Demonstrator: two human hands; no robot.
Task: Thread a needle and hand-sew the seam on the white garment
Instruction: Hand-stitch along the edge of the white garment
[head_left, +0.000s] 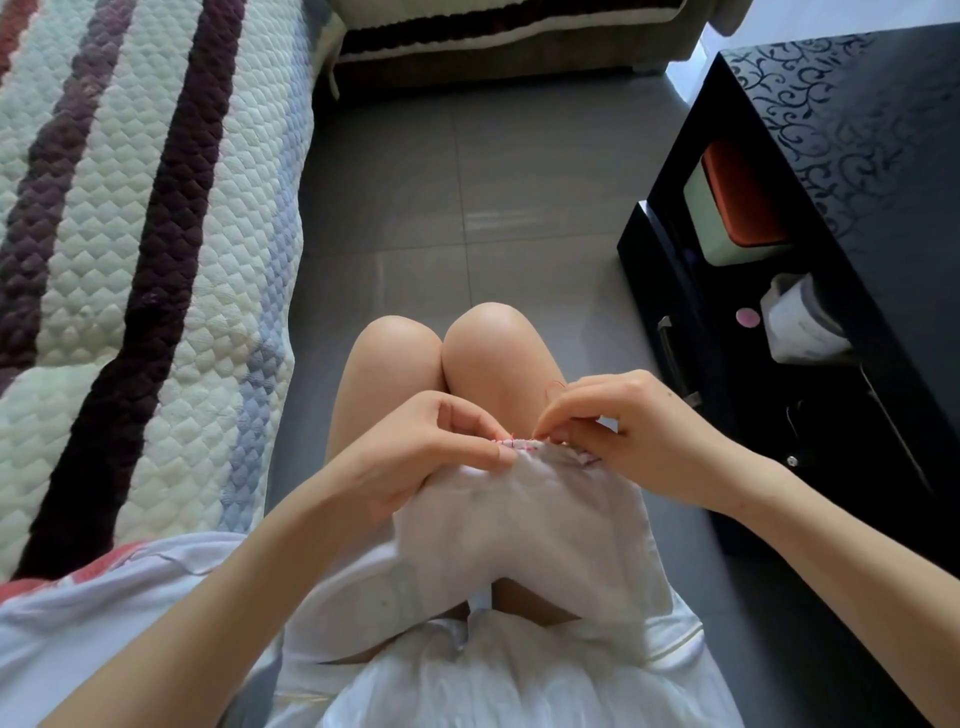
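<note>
Two hands meet at the top edge of the white garment (524, 525), which is draped over the person's lap. The left hand (441, 447) pinches the folded edge between thumb and fingers. Along the seam (519, 443) a short run of red stitches shows, so sewing looks underway; how much remains is unclear. The right hand (644, 436) pinches the edge there, fingertips closed. The needle is too small to make out; a loop of red thread (555, 387) shows above.

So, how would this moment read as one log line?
phase: sewing seam | left hand: pinches white garment | right hand: pinches seam | needle: too small to tell
</note>
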